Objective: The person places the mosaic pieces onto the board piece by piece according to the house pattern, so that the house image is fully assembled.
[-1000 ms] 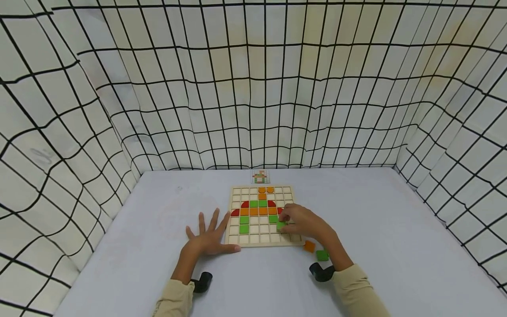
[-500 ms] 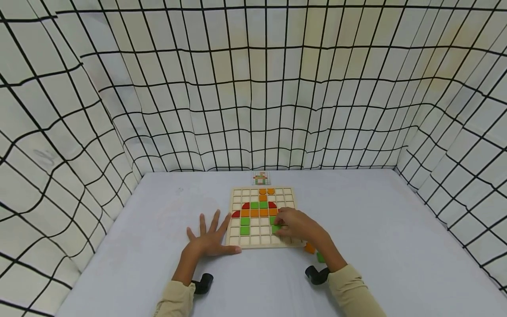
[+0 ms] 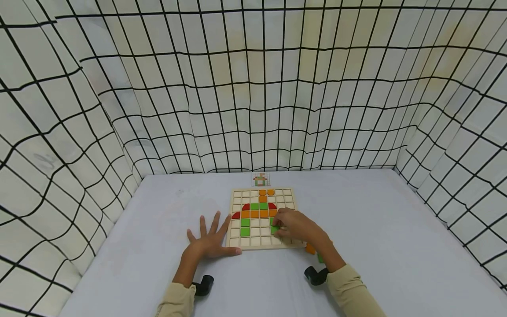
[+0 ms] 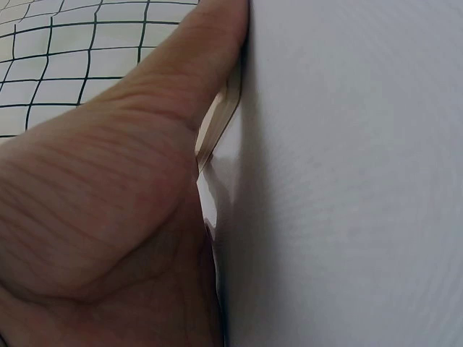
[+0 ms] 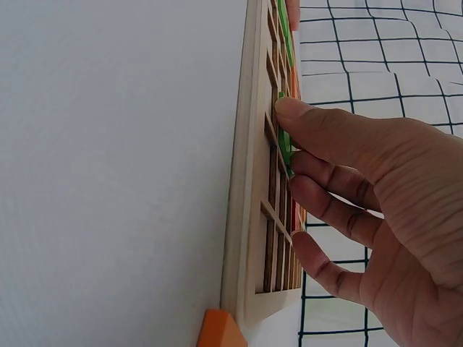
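A wooden grid board [image 3: 253,248] lies on the white table, with green, orange and red tiles in some of its cells. My right hand [image 3: 297,226] is over the board's right half and pinches a green square tile [image 5: 283,137] between thumb and fingers, at a cell below another green tile. The right wrist view shows the tile tilted against the grid; whether it is fully seated I cannot tell. My left hand [image 3: 210,244] rests on the table with its fingers spread, touching the board's left edge. In the left wrist view the palm hides most of the board.
A small pattern card [image 3: 261,179] lies behind the board. Beside the board's front right corner are a loose orange tile [image 3: 310,248] and a loose green tile [image 3: 320,258], partly hidden by my right arm. Black netting [image 3: 253,110] over white walls encloses the table.
My right hand has moved left with the green tile, to the column holding the other green tile, and then stayed nearly still. The left hand has kept its place.
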`<action>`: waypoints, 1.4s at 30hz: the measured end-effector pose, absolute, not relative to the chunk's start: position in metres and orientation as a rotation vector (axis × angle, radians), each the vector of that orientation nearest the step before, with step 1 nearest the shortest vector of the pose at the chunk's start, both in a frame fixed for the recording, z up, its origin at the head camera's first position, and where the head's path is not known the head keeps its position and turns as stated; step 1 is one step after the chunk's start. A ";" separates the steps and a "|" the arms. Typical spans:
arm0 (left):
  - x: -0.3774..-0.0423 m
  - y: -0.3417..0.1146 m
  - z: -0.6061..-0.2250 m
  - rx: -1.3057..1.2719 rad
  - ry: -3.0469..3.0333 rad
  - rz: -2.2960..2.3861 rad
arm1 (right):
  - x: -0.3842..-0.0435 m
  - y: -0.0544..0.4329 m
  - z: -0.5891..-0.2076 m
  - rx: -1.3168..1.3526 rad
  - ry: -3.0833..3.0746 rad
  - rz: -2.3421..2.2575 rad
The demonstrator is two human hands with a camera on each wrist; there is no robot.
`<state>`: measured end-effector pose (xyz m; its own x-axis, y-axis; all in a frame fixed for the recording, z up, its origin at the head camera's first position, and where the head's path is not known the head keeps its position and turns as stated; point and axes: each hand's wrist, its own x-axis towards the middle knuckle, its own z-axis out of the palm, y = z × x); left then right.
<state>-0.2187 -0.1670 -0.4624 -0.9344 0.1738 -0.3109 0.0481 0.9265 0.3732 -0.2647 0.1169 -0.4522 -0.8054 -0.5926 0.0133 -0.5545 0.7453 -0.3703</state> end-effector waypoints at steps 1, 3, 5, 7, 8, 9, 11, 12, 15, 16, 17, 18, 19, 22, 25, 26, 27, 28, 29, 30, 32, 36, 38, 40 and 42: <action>-0.218 -0.167 -0.462 0.164 2.745 0.519 | -0.265 0.117 -0.452 -0.939 2.837 -0.544; -0.218 -0.167 -0.461 0.170 2.752 0.521 | -0.264 0.117 -0.452 -0.944 2.840 -0.534; -0.217 -0.166 -0.460 0.168 2.753 0.518 | -0.264 0.116 -0.452 -0.942 2.841 -0.525; -0.217 -0.166 -0.460 0.176 2.759 0.530 | -0.265 0.116 -0.452 -0.946 2.842 -0.518; -0.218 -0.166 -0.461 0.174 2.756 0.533 | -0.265 0.116 -0.451 -0.948 2.844 -0.513; -0.218 -0.167 -0.463 0.176 2.757 0.533 | -0.265 0.116 -0.451 -0.950 2.845 -0.509; -0.221 -0.169 -0.469 0.176 2.764 0.547 | -0.264 0.116 -0.451 -0.954 2.846 -0.502; -0.220 -0.169 -0.468 0.178 2.764 0.548 | -0.264 0.116 -0.450 -0.957 2.847 -0.499; -0.220 -0.169 -0.467 0.176 2.763 0.545 | -0.263 0.116 -0.449 -0.958 2.848 -0.497; -0.219 -0.168 -0.466 0.171 2.759 0.543 | -0.263 0.115 -0.449 -0.959 2.848 -0.500; -0.218 -0.167 -0.463 0.170 2.757 0.540 | -0.263 0.115 -0.449 -0.958 2.847 -0.505; -0.217 -0.167 -0.460 0.168 2.753 0.533 | -0.262 0.115 -0.449 -0.955 2.845 -0.511; -0.217 -0.167 -0.460 0.167 2.754 0.533 | -0.263 0.115 -0.449 -0.954 2.844 -0.514; -0.217 -0.166 -0.459 0.164 2.758 0.511 | -0.263 0.115 -0.450 -0.953 2.841 -0.529; -0.216 -0.166 -0.459 0.171 2.771 0.485 | -0.263 0.115 -0.451 -0.954 2.846 -0.525; -0.216 -0.165 -0.459 0.172 2.775 0.479 | -0.263 0.115 -0.451 -0.952 2.847 -0.525; -0.216 -0.165 -0.459 0.174 2.779 0.477 | -0.263 0.115 -0.451 -0.952 2.849 -0.523; -0.216 -0.165 -0.459 0.175 2.781 0.475 | -0.262 0.116 -0.451 -0.950 2.852 -0.518; -0.216 -0.165 -0.460 0.177 2.784 0.475 | -0.262 0.116 -0.451 -0.946 2.853 -0.517; -0.216 -0.165 -0.460 0.176 2.784 0.476 | -0.261 0.117 -0.451 -0.945 2.855 -0.516; -0.216 -0.165 -0.460 0.173 2.781 0.476 | -0.260 0.118 -0.450 -0.949 2.861 -0.517; -0.215 -0.165 -0.459 0.167 2.772 0.484 | -0.256 0.124 -0.446 -0.948 2.875 -0.541; -0.215 -0.164 -0.458 0.166 2.770 0.488 | -0.253 0.128 -0.443 -0.931 2.879 -0.557; -0.216 -0.164 -0.457 0.164 2.770 0.490 | -0.251 0.133 -0.440 -0.906 2.880 -0.574; -0.216 -0.164 -0.456 0.162 2.770 0.480 | -0.250 0.138 -0.439 -0.875 2.883 -0.583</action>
<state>-0.2158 -0.1637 -0.4565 -0.9412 0.1644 -0.2953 0.0555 0.9370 0.3448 -0.2496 0.1381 -0.4390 -0.8349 -0.5490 0.0400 -0.5214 0.7654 -0.3773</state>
